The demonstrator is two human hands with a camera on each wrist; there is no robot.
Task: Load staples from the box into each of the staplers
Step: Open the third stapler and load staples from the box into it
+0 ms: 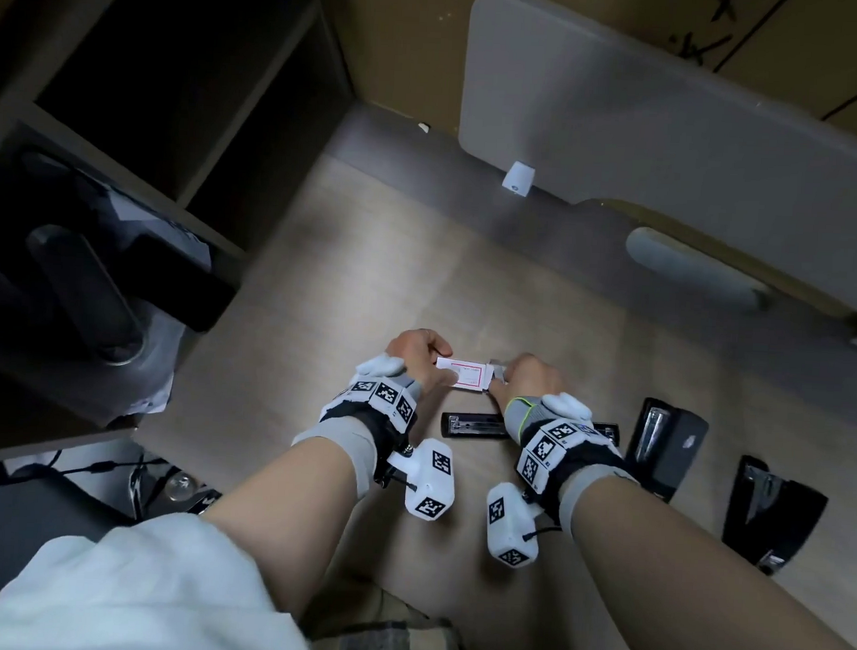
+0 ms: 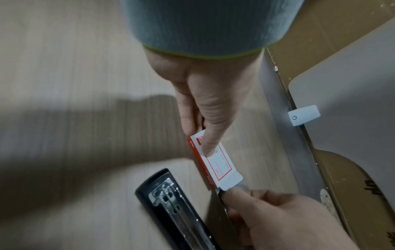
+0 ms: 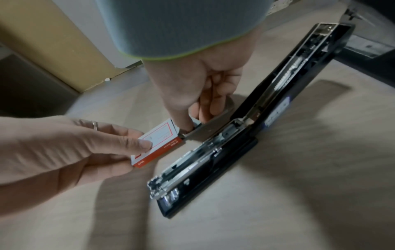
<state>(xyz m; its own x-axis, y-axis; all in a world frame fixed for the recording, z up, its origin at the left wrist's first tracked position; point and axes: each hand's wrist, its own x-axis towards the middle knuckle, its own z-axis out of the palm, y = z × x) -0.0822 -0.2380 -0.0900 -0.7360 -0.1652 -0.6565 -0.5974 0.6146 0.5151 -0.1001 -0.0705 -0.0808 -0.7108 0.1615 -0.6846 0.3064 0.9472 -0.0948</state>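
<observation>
My left hand (image 1: 418,356) grips the light box (image 1: 461,374) by its sides — right hand (image 1: 532,378) pinches the brittle staples (image 3: 205,130) flat.

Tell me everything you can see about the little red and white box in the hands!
The staple box is a small flat cardboard carton, white on top with a red outlined label, and red-orange along its sides. The left hand pinches one end, holding it level just above the wooden desk. Its flap at the other end is open, and the right hand pinches a silvery strip of staples sticking out there. An opened black stapler lies beside it.
</observation>
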